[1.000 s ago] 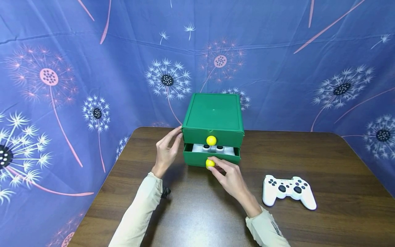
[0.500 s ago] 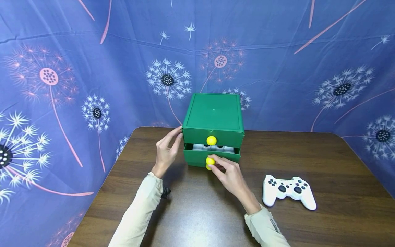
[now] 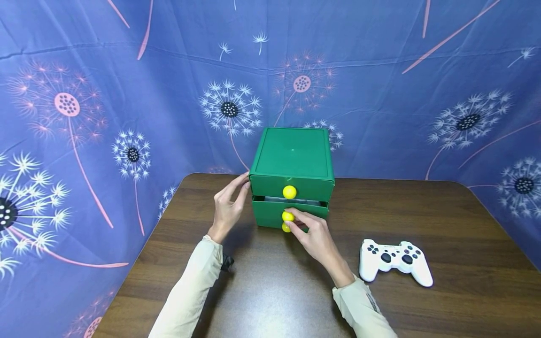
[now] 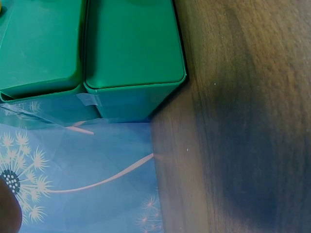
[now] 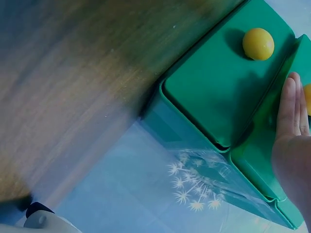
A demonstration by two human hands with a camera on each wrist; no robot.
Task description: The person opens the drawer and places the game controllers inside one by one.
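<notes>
A green cabinet of three drawers (image 3: 292, 152) stands on the table, with round yellow knobs on its fronts. The middle drawer (image 3: 266, 211) is pulled out a little, leaving a narrow gap along its top. Through that gap only a sliver of something white (image 3: 276, 200) shows. My right hand (image 3: 314, 234) pinches the middle yellow knob (image 3: 288, 216) between thumb and fingers. The bottom knob (image 5: 258, 43) lies below it, partly hidden in the head view. My left hand (image 3: 228, 206) touches the cabinet's upper left side near the front edge with extended fingers.
A white game controller (image 3: 395, 262) lies on the brown wooden table (image 3: 456, 225), right of my right hand. A blue cloth with dandelion prints (image 3: 372, 70) hangs behind the table. Something small and black (image 3: 227, 263) is beside my left cuff.
The middle drawer has slid inward with my right hand on its knob. The white controller visible inside it earlier is now almost covered. My left hand has stayed in place.
</notes>
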